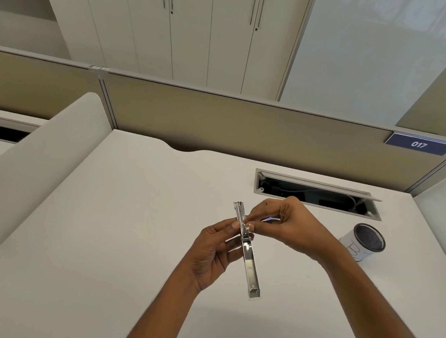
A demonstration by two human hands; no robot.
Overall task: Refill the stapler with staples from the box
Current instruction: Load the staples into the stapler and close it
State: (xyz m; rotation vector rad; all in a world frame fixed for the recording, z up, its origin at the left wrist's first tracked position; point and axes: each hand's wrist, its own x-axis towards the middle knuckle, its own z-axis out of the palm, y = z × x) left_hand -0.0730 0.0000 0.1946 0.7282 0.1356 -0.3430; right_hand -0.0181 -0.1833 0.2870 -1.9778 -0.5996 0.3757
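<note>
A silver metal stapler (248, 251) is held up above the white desk, swung fully open, one arm pointing away and the other toward me. My left hand (212, 254) grips it around the hinge from the left. My right hand (289, 225) is at the far arm near the hinge, fingertips pinched against it; a small bluish-white item (271, 219) shows under its fingers, too small to identify. No staple box is in view.
A white cylinder with a dark mesh top (366, 239) lies on the desk (108, 227) at the right. Behind the hands is an open cable hatch (317, 193). Beige partitions (219, 121) bound the desk at the back and sides.
</note>
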